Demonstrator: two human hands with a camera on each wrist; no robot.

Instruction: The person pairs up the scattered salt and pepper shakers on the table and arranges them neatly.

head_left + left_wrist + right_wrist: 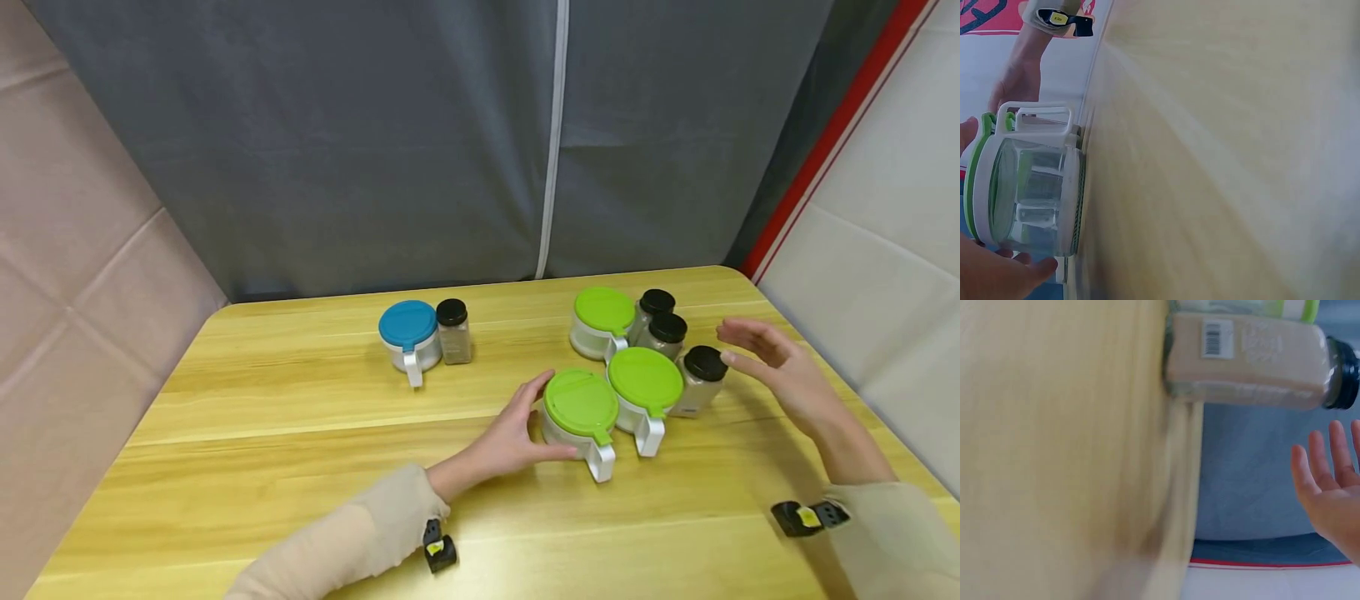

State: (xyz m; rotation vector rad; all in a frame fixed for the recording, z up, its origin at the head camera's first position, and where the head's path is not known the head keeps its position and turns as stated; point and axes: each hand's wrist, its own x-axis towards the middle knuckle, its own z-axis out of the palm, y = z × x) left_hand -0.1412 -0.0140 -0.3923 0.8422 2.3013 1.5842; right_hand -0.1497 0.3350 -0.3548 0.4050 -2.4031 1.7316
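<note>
My left hand [517, 433] curls round the front green-lidded jar [581, 404], thumb near its white handle and fingers on the far side; in the left wrist view this clear jar [1032, 194] stands upright between thumb and fingers. Touching or nearly touching it is a second green-lidded jar [645, 379]. Just right of that one stands a black-capped bottle [701, 382], full of pale powder. My right hand [795, 383] hovers beside this bottle with fingers spread and holds nothing; the right wrist view shows a gap between the hand [1335, 500] and the bottle [1247, 359].
Behind are a third green-lidded jar [602, 323] and two black-capped bottles [654, 312], [664, 333]. Left of them, a blue-lidded jar [409, 333] stands beside another black-capped bottle [454, 333]. A grey curtain [337, 150] hangs behind the wooden table [262, 433].
</note>
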